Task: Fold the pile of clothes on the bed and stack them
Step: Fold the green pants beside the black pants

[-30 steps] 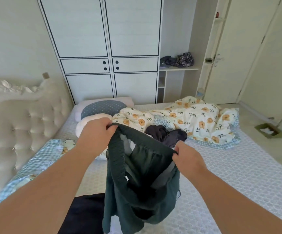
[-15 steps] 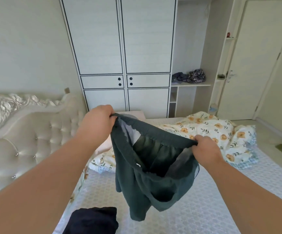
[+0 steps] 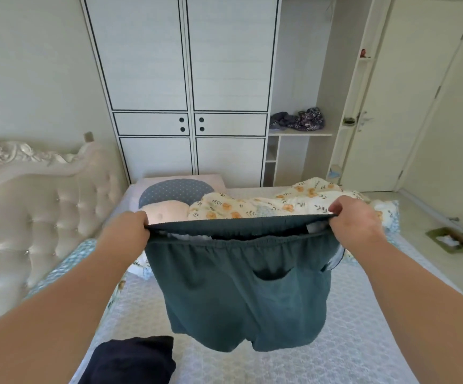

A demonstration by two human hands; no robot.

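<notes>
A pair of dark green shorts (image 3: 241, 295) hangs spread out in the air above the bed (image 3: 363, 342), its elastic waistband pulled taut. My left hand (image 3: 126, 231) grips the waistband's left end and my right hand (image 3: 355, 220) grips its right end. A dark navy folded garment (image 3: 130, 361) lies on the mattress near the bottom edge, below and left of the shorts. The shorts hide whatever clothes lie behind them on the bed.
A floral quilt (image 3: 280, 202) is bunched at the far side of the bed, with pillows (image 3: 175, 191) beside it. A tufted headboard (image 3: 39, 206) stands at left, a white wardrobe (image 3: 186, 87) behind. Clothes (image 3: 298, 120) sit on a shelf; a door (image 3: 407, 106) is right.
My hands have moved apart and stretched the shorts' waistband flat, so the crumpled shorts now hang open and wide. The view has tilted upward.
</notes>
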